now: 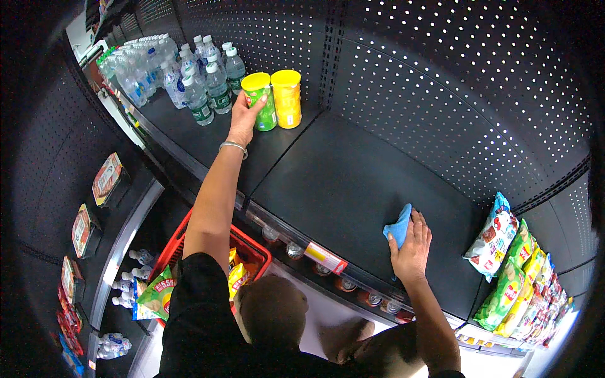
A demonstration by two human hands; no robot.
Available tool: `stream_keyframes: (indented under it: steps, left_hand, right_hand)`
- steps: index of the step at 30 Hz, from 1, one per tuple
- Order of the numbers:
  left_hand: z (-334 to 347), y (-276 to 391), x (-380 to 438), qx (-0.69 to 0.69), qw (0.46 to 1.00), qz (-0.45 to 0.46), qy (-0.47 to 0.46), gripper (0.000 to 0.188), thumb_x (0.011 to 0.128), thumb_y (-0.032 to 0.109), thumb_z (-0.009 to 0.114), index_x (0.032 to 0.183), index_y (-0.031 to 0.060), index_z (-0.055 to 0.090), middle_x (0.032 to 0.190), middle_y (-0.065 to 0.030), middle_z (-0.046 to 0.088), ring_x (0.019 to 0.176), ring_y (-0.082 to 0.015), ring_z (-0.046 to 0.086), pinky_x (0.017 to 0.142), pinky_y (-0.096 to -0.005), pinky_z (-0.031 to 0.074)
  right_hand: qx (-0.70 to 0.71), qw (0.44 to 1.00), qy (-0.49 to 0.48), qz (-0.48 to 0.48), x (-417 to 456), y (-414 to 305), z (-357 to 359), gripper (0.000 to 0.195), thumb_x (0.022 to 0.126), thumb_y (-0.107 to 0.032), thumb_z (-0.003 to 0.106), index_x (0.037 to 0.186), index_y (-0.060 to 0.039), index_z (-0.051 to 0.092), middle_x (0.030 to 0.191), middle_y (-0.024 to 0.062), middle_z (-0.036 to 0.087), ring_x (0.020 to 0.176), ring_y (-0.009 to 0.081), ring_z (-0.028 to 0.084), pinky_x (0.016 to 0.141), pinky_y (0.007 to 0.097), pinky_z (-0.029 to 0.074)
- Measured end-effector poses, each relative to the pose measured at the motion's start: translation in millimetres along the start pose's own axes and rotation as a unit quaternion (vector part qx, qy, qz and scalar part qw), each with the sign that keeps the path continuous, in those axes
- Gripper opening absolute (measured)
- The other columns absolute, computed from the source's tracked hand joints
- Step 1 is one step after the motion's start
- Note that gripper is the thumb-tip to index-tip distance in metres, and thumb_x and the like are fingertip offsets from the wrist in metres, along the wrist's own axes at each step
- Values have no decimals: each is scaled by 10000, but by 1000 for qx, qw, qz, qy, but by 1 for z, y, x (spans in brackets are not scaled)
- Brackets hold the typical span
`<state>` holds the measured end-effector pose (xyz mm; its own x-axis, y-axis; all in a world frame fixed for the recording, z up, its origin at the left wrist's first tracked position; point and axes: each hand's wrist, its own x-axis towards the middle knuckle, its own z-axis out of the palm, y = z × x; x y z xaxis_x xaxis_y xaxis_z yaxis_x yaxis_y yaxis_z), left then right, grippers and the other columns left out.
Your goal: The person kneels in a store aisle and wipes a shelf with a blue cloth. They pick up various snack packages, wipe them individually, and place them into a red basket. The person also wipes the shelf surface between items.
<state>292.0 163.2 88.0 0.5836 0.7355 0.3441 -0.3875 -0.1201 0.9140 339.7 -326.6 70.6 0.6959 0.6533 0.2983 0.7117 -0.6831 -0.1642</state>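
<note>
My left hand (246,118) is wrapped around a green chip canister (266,113) with a yellow lid, which stands upright on the black metal shelf (331,175). Right beside it is a yellow canister (288,106), also upright and lidded. Lower right, my right hand (412,248) lies on the shelf surface with a folded blue cloth (400,227) between thumb and fingers. Part of the cloth is hidden under that hand.
Water bottles (203,85) crowd the shelf's left part. Snack bags (508,288) stand at the right end. A perforated back panel (406,94) rises behind. Below the front edge are a red shopping basket (253,248) with snack bags and a row of cans (347,284).
</note>
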Motion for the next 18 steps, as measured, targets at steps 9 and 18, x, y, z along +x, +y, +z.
stream_keyframes:
  steps: [9, 18]
  left_hand:
    - [-33, 23, -35, 44, 993, -54, 94, 711, 871, 305, 734, 1405, -32, 407, 1342, -135, 552, 1201, -203, 541, 1011, -322, 417]
    - [-146, 111, -224, 103, 990, -53, 80, 303, 935, 184, 633, 1184, 13, 605, 1125, -90, 676, 1018, -161, 632, 882, -296, 483]
  right_hand:
    - [-5, 999, 26, -22, -2, 5, 2, 649, 884, -292, 634, 1360, 77, 393, 1461, 214, 369, 1359, 392, 338, 1112, 529, 257]
    - [-64, 994, 81, -41, -5, 17, 27, 587, 923, -363, 594, 1321, 46, 456, 1406, 211, 444, 1276, 387, 441, 1045, 502, 349]
